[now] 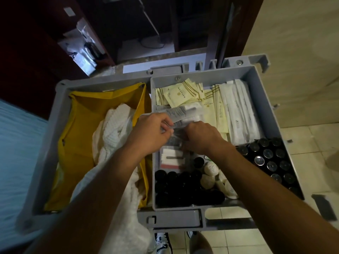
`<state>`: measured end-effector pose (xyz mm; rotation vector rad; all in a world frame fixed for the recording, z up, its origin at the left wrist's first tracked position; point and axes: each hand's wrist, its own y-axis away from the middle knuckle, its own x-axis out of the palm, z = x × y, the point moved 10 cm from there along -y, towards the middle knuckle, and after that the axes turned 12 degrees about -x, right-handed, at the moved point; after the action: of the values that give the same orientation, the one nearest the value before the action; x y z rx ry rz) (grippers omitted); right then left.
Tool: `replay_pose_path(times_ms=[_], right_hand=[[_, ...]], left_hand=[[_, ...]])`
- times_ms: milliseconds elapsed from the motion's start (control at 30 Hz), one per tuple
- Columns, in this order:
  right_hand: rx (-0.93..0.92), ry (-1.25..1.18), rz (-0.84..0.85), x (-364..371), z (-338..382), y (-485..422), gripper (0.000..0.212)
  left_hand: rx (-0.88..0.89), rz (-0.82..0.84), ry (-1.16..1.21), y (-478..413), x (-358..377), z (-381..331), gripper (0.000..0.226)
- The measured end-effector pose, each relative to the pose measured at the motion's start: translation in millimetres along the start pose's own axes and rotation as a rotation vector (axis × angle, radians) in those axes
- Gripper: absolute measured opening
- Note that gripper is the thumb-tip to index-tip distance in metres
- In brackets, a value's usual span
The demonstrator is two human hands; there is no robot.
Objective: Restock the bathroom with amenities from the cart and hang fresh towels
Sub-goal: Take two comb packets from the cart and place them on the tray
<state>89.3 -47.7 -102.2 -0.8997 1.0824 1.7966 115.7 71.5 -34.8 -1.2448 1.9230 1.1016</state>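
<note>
Pinching clear packets point(176, 116), both hands' fingers point(166, 123) crowd the tray's left wall point(153, 143).

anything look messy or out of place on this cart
Mostly tidy. The white towels spill out of the yellow bag and hang over the cart's near edge. The cream sachets at the far end of the grey tray lie jumbled. Both hands, left and right, pinch clear packets.

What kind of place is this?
Probably a hotel room doorway: a grey plastic housekeeping cart carries cream amenity sachets, black-capped small bottles, and a yellow linen bag of white towels.
</note>
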Motion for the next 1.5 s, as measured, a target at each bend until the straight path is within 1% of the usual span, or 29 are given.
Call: replay_pose_path(times_ms=[267, 367, 567, 667, 767, 833, 867, 933, 967, 1033, 1100, 1133, 1233, 1367, 1433, 1467, 1500], right_hand=[[-0.055, -0.123, -0.05, 2, 0, 3, 0.019], [-0.066, -0.224, -0.083, -4, 0, 7, 0.013], [-0.12, -0.384, -0.12, -12, 9, 14, 0.02], [-0.153, -0.354, -0.185, -25, 10, 18, 0.016], [-0.131, -0.394, -0.285, -49, 1, 23, 0.013], [-0.118, -0.514, -0.364, -67, -3, 26, 0.008], [-0.108, -0.605, -0.394, -73, -4, 27, 0.01], [-0.085, -0.822, -0.415, -80, -3, 29, 0.016], [-0.087, -0.922, -0.417, -82, 0, 30, 0.017], [-0.119, -1.062, -0.416, -84, 8, 30, 0.019], [-0.156, -1.125, -0.41, -88, 16, 28, 0.018], [-0.172, -1.146, -0.415, -90, 18, 28, 0.017], [-0.21, -1.216, -0.434, -97, 24, 26, 0.013], [-0.22, -1.262, -0.407, -97, 23, 20, 0.01], [-0.175, -1.277, -0.371, -91, 13, 17, 0.014], [-0.134, -1.255, -0.373, -88, 4, 16, 0.017], [-0.095, -1.183, -0.391, -85, -7, 15, 0.017]], left_hand=[[0.016, -0.013, 0.006, 7, -8, 1, 0.017], [0.025, -0.019, 0.006, 10, -12, 1, 0.015], [0.01, -0.02, 0.034, 15, -18, 7, 0.017], [-0.001, -0.022, 0.061, 19, -24, 10, 0.017], [-0.015, -0.082, 0.104, 20, -36, 12, 0.021], [-0.024, -0.105, 0.163, 20, -42, 11, 0.033], [-0.037, -0.094, 0.205, 19, -43, 11, 0.041], [-0.09, -0.027, 0.328, 17, -39, 11, 0.054], [-0.115, 0.015, 0.403, 15, -35, 11, 0.055], [-0.124, 0.071, 0.511, 15, -33, 7, 0.043], [-0.076, 0.09, 0.57, 16, -37, 0, 0.027], [-0.051, 0.093, 0.606, 17, -39, -3, 0.022], [-0.04, 0.096, 0.664, 15, -43, -1, 0.025], [-0.091, 0.173, 0.736, 14, -36, 2, 0.028], [-0.112, 0.179, 0.771, 12, -36, 5, 0.021], [-0.125, 0.177, 0.779, 11, -35, 9, 0.016], [-0.141, 0.169, 0.787, 9, -35, 14, 0.013]])
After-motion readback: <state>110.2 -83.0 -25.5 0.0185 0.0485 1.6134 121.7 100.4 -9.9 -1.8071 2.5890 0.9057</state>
